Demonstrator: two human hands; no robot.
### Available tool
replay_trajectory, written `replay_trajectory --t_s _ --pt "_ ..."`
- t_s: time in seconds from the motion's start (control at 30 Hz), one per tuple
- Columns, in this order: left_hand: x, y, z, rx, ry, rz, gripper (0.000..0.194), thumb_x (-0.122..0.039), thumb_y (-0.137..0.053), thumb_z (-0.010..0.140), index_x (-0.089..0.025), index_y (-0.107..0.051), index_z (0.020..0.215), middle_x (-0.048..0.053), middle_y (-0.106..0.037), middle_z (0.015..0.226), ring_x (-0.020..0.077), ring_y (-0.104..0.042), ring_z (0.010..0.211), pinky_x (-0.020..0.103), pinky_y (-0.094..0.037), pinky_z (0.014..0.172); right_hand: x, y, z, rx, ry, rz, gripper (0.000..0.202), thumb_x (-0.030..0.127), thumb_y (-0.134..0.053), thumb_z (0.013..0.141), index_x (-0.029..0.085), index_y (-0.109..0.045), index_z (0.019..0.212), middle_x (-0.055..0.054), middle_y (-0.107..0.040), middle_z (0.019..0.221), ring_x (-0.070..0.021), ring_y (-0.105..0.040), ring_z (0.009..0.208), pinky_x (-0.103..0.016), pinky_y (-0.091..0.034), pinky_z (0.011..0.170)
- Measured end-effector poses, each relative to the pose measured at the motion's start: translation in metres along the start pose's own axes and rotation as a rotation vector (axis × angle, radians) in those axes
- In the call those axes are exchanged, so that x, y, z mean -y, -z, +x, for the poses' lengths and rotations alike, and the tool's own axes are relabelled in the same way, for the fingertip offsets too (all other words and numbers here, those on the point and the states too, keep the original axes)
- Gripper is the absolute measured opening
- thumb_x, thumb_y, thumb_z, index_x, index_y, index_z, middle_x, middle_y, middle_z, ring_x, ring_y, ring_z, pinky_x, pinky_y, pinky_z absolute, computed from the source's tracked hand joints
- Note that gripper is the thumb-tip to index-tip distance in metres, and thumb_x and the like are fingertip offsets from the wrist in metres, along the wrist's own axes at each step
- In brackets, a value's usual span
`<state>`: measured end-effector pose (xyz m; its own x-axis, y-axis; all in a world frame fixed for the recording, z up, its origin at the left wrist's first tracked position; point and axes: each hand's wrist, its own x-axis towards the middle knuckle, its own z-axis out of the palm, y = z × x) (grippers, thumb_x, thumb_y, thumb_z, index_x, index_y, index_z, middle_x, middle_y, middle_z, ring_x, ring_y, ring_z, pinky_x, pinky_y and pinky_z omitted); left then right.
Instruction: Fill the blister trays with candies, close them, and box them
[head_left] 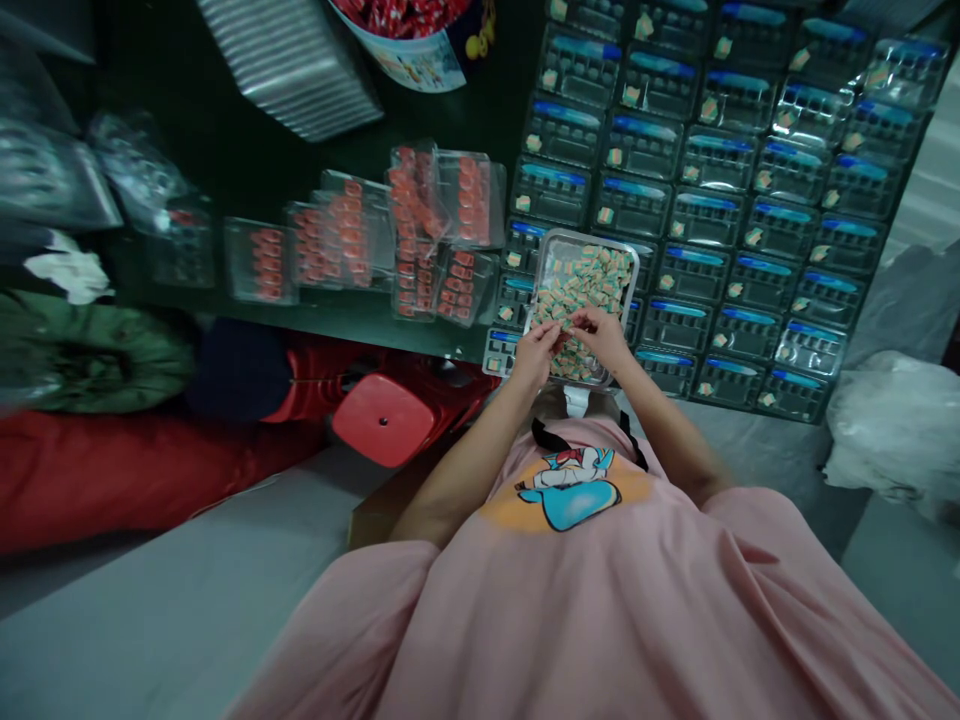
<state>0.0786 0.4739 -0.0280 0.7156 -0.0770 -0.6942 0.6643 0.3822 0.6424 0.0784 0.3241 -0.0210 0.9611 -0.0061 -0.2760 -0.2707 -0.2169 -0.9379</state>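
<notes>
A clear rectangular tray (634,262) full of small green, white and orange pieces (589,280) sits at the table's front edge. Over its lower part my left hand (537,352) and my right hand (600,335) are close together, fingertips pinched. Whatever is between the fingers is too small to make out. Behind and right of the tray, rows of clear plastic packs (709,215) cover the table; each shows a blue strip and most hold one small piece like those in the tray.
Packs with red pieces (341,235) lie left of the tray. Farther back are a ribbed plastic stack (292,65) and a tub of red packets (420,60). A red stool (384,418) stands below the table edge; a plastic bag (896,430) is at the right.
</notes>
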Motion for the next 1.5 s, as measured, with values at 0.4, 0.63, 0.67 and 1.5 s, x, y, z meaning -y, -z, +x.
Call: replay_trajectory --t_s 0.4,0.63,0.67,1.5 --pt "0.004 0.000 0.002 -0.044 0.001 0.007 0.027 -0.028 -0.086 0.061 -0.015 -0.074 0.082 0.002 -0.071 0.079 0.0133 -0.066 0.075 0.026 -0.049 0.075 0.005 0.004 -0.007 0.029 0.192 -0.339 0.007 0.024 -0.061 0.086 0.022 -0.067 0.088 -0.005 -0.066 0.090 -0.0197 -0.059 0.087 -0.033 -0.048 0.082" --pt "0.001 -0.002 0.001 0.005 0.000 0.014 0.025 -0.026 -0.086 0.059 -0.016 -0.075 0.078 0.001 -0.072 0.079 0.0118 -0.065 0.074 0.026 -0.049 0.078 -0.005 0.006 -0.003 0.035 0.214 -0.296 0.018 0.026 -0.063 0.087 0.021 -0.071 0.102 -0.006 -0.065 0.087 -0.0214 -0.060 0.087 -0.038 -0.047 0.086" --pt "0.001 -0.002 0.001 0.002 0.007 0.021 0.025 -0.026 -0.086 0.059 -0.016 -0.075 0.078 0.002 -0.072 0.079 0.0120 -0.065 0.074 0.026 -0.049 0.078 -0.005 0.006 -0.002 0.040 0.214 -0.301 0.017 0.026 -0.064 0.087 0.021 -0.071 0.102 -0.006 -0.065 0.088 -0.0218 -0.060 0.089 -0.039 -0.047 0.088" --pt "-0.003 -0.003 0.002 0.008 0.001 0.045 0.032 -0.026 -0.085 0.056 -0.017 -0.074 0.085 0.003 -0.071 0.084 0.0130 -0.063 0.078 0.026 -0.047 0.075 -0.013 -0.007 -0.005 -0.086 -0.047 0.105 0.019 0.036 -0.069 0.076 0.018 -0.066 0.083 0.002 -0.060 0.072 -0.0123 -0.051 0.066 -0.027 -0.044 0.065"
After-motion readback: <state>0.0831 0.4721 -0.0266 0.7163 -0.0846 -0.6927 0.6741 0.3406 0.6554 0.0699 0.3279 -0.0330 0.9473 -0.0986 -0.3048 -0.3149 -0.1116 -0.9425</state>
